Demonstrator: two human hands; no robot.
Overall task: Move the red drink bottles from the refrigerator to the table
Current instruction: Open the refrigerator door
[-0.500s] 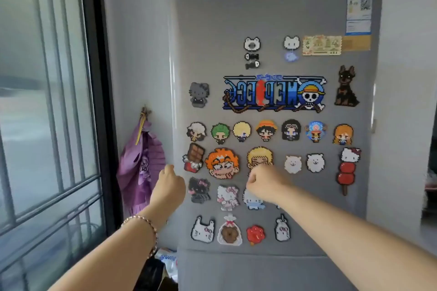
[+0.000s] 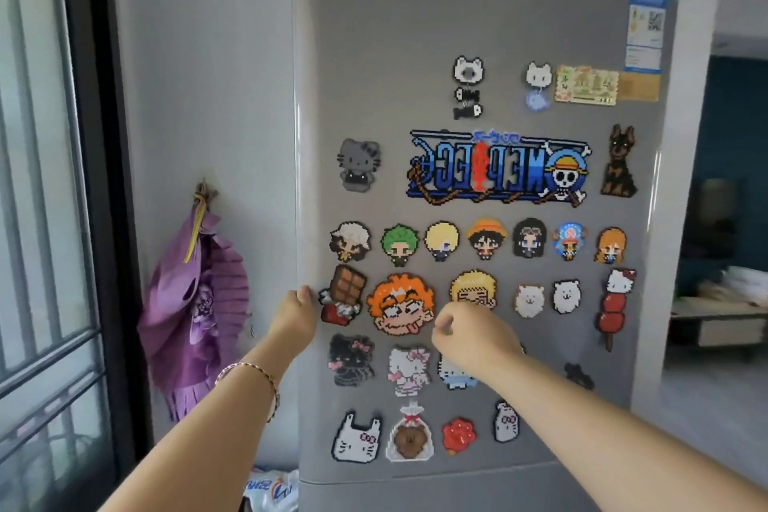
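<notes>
Two-handed now: your left hand [image 2: 293,314] grips the refrigerator door [image 2: 498,12] at its nine-o'clock edge; your right hand [image 2: 473,339], curled empty, hovers three o'clock of the orange-haired magnet [image 2: 401,303].

A wide blue pixel-bead logo magnet [image 2: 498,166] with a skull in a straw hat reads mirrored. At its 9 o'clock sits a grey cat magnet [image 2: 359,164], at 3 o'clock a brown dog magnet [image 2: 619,162], and at 12 o'clock a white cat-head magnet [image 2: 467,71]. At 6 o'clock runs a row of small character magnets, the straw-hat figure [image 2: 486,239] midway. Toward 7 o'clock an orange-haired face magnet [image 2: 401,303] lies just beside a chocolate-bar magnet [image 2: 343,293]. A blue-and-white label sticker [image 2: 646,33] is at 2 o'clock. Far out at 9 o'clock, purple pleated fabric [image 2: 195,312] hangs on the wall beside a barred window [image 2: 37,179]. A printed plastic bag [image 2: 270,488] lies on the floor at 7 o'clock.
</notes>
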